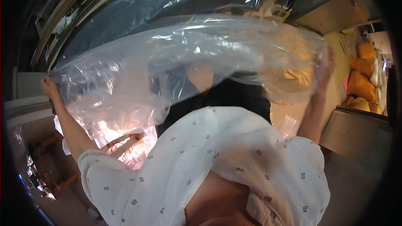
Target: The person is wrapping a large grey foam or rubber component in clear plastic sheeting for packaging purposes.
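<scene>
A wide, clear plastic sheet (125, 65) stretches in front of me from one hand to the other. At the far left, my left hand (49, 88) pinches its corner, fingers closed. On the right, the sheet's other end is gathered at my right hand (328, 65), which looks closed on it; that hand is somewhat blurred, and its fingers are partly behind the film. The sheet bows upward in the middle and sags toward my lap, with bright glints along its creases. Yellow-orange cloth or bagging (295, 54) shows through it near the right hand.
Beyond the held sheet lies more clear plastic (176, 0) over a dark surface. Long rails (63, 21) run along the far left. Orange cushion-like bundles (362, 83) are stacked at the right, above a box-like panel (354, 134). Crumpled plastic (104, 132) lies below the left forearm.
</scene>
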Available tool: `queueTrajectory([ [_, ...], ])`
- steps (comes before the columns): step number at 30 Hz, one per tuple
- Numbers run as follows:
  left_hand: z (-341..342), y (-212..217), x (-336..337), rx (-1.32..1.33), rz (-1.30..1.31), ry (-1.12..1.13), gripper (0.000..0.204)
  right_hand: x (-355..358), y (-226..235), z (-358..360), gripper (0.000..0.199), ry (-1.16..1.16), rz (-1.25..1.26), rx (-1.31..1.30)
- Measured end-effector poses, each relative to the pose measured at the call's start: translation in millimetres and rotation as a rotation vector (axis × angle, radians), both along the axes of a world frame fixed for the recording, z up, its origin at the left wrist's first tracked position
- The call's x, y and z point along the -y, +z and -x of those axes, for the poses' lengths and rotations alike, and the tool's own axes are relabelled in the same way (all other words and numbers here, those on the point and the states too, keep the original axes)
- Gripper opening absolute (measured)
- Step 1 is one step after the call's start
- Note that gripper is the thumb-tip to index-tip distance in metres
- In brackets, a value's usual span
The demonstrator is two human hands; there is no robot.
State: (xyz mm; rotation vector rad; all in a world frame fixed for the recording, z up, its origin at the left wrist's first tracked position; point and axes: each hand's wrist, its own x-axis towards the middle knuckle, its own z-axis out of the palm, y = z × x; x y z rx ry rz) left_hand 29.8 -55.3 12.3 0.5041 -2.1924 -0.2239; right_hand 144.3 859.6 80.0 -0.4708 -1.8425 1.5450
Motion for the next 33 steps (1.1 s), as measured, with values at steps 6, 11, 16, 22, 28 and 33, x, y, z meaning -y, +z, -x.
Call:
queueTrajectory([
  [6,45,4,-85,0.013,-0.004,-0.230,0.025,-93,170,67,0.017,-0.172,-1.486,-0.081],
  [11,12,-17,-11,-0.077,-0.096,0.020,0.032,31,135,132,0.013,0.011,-1.312,-0.655],
  [16,-9,-17,8,-0.011,-0.178,0.043,0.036,13,-2,176,0.054,0.100,-1.825,-0.005],
  [22,-73,-27,69,-0.039,-0.296,0.058,0.039,47,-4,216,0.048,0.554,-1.004,-0.042],
  [28,-66,-24,63,-0.060,-0.266,0.149,0.043,81,41,259,0.038,-0.034,-1.534,-0.253],
  [33,-66,-16,55,-0.057,-0.232,0.168,0.043,43,30,320,0.021,0.593,-1.104,0.125],
])
